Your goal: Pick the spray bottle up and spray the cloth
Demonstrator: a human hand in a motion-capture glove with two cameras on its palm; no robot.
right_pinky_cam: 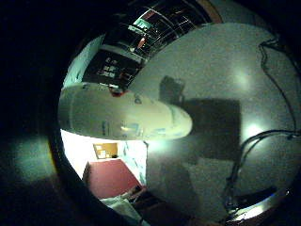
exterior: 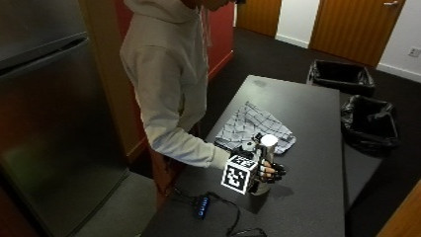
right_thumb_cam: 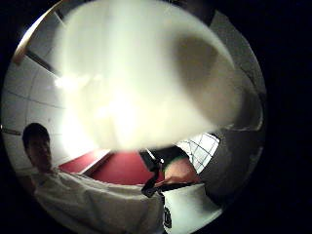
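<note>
Fingers (exterior: pixel 275 171): gloved, curled round the lower body of the bottle (exterior: pixel 264 163), closing on it from the right side.
Right hand (exterior: pixel 266 170): grips the bottle at mid-height, wrist roughly level, forearm reaching in from the left in a pale sleeve (exterior: pixel 178 143).
Bottle: white, long axis upright, cap end up; its base sits at or just above the table (exterior: pixel 309 207), which of the two cannot be told. The nozzle's direction cannot be made out. In the little-finger palm view it (right_pinky_cam: pixel 124 117) runs across the frame over the grey table (right_pinky_cam: pixel 211 75).
Cloth (exterior: pixel 255 129): checked, crumpled, lying flat on the table just beyond the bottle, on the far side.
Table: dark, long, running away from the near edge.
</note>
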